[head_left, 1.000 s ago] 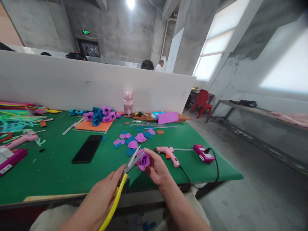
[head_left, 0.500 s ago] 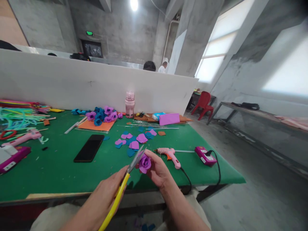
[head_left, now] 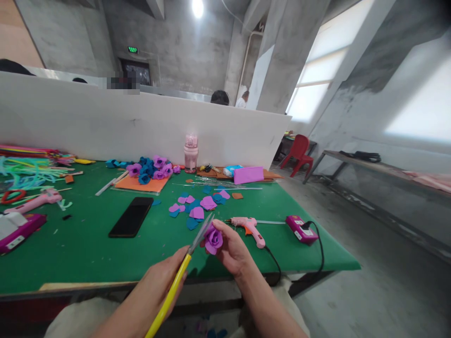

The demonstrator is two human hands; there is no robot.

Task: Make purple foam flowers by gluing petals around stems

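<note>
Left hand point(head_left: 165, 281) is clenched around the yellow-handled scissors point(head_left: 179, 277), handle running down to 7 o'clock, blades pointing up to 1 o'clock. Blade tips sit right at the purple foam flower point(head_left: 213, 238), touching its left edge as far as I can tell; whether the blades are parted or closed is hard to read. Right hand point(head_left: 230, 251) pinches the flower between thumb and fingertips, holding it up over the near edge of the green table point(head_left: 81, 249), at roughly 6 o'clock of the tabletop. Just beyond the right hand, toward 1 o'clock, the pink glue gun point(head_left: 248, 225) lies on its side, nozzle toward 9 o'clock, cord running off the table edge. Further out at 3 o'clock from the gun is a magenta power strip point(head_left: 299, 229) with a black plug in it. At 11 o'clock from the flower are loose purple and blue foam petals point(head_left: 197, 206), and at 9 o'clock from those a black phone point(head_left: 131, 216) lies face-down or dark, can't tell which. Back at 12 o'clock: a pile of finished flowers point(head_left: 151, 169) on an orange sheet, a pink bottle point(head_left: 190, 152) beside it, against the white partition point(head_left: 105, 126).
</note>
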